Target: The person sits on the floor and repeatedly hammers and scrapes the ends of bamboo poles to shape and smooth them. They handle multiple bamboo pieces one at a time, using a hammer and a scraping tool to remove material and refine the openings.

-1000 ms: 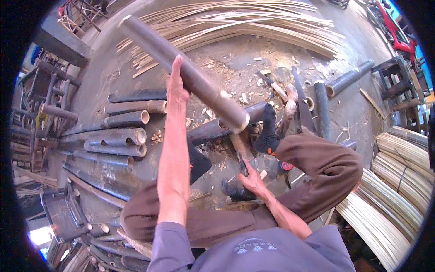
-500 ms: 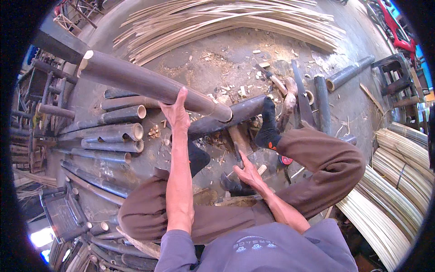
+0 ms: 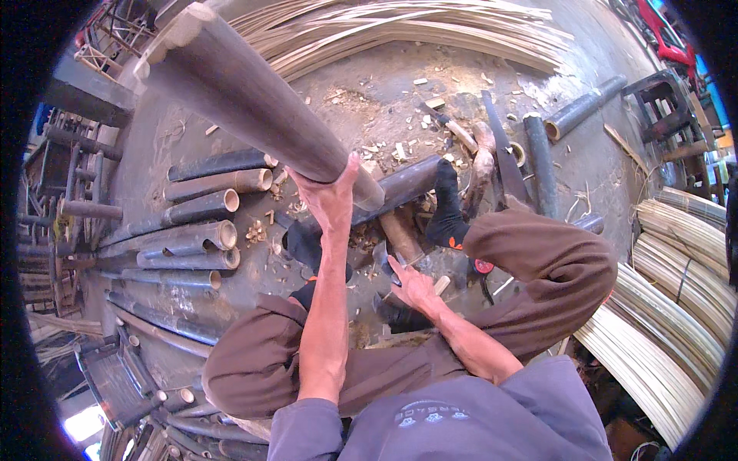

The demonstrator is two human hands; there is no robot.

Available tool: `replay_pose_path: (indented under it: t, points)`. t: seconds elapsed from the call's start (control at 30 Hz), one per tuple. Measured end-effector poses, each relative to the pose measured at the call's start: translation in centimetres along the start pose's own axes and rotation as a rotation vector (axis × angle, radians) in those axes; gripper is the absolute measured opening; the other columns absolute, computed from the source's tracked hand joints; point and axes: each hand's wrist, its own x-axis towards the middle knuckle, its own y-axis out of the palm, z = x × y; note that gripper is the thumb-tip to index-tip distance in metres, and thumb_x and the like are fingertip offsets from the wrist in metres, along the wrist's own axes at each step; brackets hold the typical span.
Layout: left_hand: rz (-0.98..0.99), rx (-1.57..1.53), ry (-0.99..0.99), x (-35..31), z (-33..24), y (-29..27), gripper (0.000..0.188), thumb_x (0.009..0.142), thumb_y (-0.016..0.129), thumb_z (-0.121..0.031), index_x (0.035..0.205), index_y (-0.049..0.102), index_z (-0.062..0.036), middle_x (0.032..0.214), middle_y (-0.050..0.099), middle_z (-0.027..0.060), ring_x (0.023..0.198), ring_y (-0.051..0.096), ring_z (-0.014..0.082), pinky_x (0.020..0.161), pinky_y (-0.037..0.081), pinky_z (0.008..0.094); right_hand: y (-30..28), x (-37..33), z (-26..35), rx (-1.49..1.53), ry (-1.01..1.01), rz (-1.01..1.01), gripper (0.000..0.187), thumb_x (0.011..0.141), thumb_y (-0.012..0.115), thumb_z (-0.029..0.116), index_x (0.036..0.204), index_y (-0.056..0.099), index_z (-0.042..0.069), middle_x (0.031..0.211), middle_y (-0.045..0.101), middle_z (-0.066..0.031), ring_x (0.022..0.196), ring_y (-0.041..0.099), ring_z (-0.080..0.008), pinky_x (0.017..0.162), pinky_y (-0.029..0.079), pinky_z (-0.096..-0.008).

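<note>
**Left grip lifting a bamboo pole, right grip spread low between the knees**

The left grip [image 3: 332,201] is closing its fingers around the near end of a long dark bamboo pole [image 3: 246,92], holding it up off the floor. The right grip [image 3: 413,286] is lying open, fingers spread, over a wooden block [image 3: 400,234] between the person's knees; whether it is touching the block cannot be told.

Compared with half a second ago, the pole is standing steeper and looming nearer the camera: its far end is now pointing up toward the upper left, where before it was lying flatter and lower. The left arm is reaching higher, while the right grip is staying in much the same place.

The pole's long axis is running from its cut end near the left grip, up and leftward to its far end. Below it, on the floor [image 3: 384,115], cut bamboo tubes [image 3: 207,230] are lying to the left, split strips [image 3: 400,27] along the far edge.
</note>
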Motion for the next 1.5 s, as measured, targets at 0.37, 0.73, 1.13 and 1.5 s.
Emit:
replay_pose_path:
  t: [0.37, 0.73, 1.13, 1.5]
  points:
    - [-0.006, -0.015, 0.06, -2.4, 1.2, 0.9, 0.097, 0.064, 0.088, -0.022, 0.139, 0.031, 0.0026, 0.127, 0.047, 0.02, 0.117, 0.049, 0.0296, 0.105, 0.034, 0.0403, -2.6, 1.3, 0.1, -0.053, 0.103, 0.089, 0.049, 0.083, 0.065, 0.032, 0.129, 0.059, 0.014, 0.097, 0.065, -0.0291, 0.091, 0.066, -0.0432, 0.079, 0.053, -0.0522]
    - [-0.018, -0.214, 0.142, 2.7, -7.0, 0.4, 0.09, 0.065, 0.087, -0.015, 0.137, 0.035, 0.0013, 0.127, 0.046, 0.0158, 0.118, 0.047, 0.027, 0.105, 0.034, 0.0395, -17.2, 13.3, -14.6, 0.369, 0.788, -0.824, 0.086, 0.08, 0.066, 0.046, 0.143, 0.03, -0.001, 0.135, 0.044, -0.031, 0.125, 0.045, -0.0443, 0.104, 0.039, -0.0486]
    - [0.386, -0.395, 0.071, 5.3, -5.7, -4.4, 0.063, 0.068, 0.084, -0.014, 0.121, 0.053, -0.0005, 0.112, 0.061, 0.0124, 0.105, 0.06, 0.0232, 0.095, 0.047, 0.0376, -15.6, 13.7, -13.9, 0.656, 0.721, -0.892, 0.077, 0.086, 0.062, 0.047, 0.138, 0.037, -0.005, 0.13, 0.052, -0.0304, 0.122, 0.052, -0.0418, 0.101, 0.041, -0.0446]
    - [0.317, -0.361, 0.149, 7.0, -10.1, -3.9, 0.072, 0.066, 0.088, -0.022, 0.122, 0.049, -0.0021, 0.106, 0.062, 0.0087, 0.092, 0.061, 0.0182, 0.084, 0.049, 0.032, -31.6, 5.6, 3.5, 0.405, -0.192, -1.078, 0.06, 0.085, 0.07, 0.031, 0.129, 0.049, -0.003, 0.112, 0.063, -0.0213, 0.097, 0.064, -0.0262, 0.085, 0.051, -0.0388]
